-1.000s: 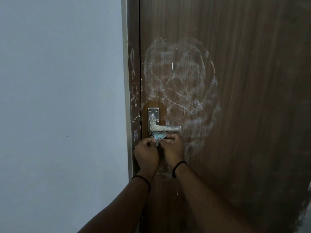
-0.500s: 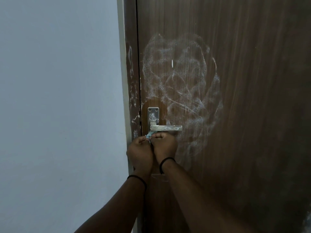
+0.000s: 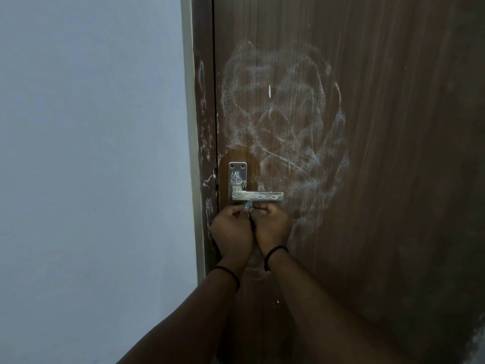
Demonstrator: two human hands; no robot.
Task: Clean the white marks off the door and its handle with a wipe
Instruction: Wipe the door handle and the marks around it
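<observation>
A dark brown wooden door (image 3: 393,153) fills the right side, with a broad patch of white smeared marks (image 3: 283,122) above and right of its metal lever handle (image 3: 257,196). The handle and its plate (image 3: 237,174) carry white scribbles. My left hand (image 3: 232,232) and my right hand (image 3: 271,227) are fisted side by side just under the lever, both closed on a small pale blue wipe (image 3: 248,205). Only a sliver of the wipe shows between my fingers.
The brown door frame (image 3: 203,127) left of the door has white streaks and specks. A plain pale wall (image 3: 91,153) takes up the left half. A round patch around the handle plate looks free of marks.
The wipe was bunched out below the lever and is now mostly hidden inside my fists. Both hands have drawn closer together and up against the lever's underside.
</observation>
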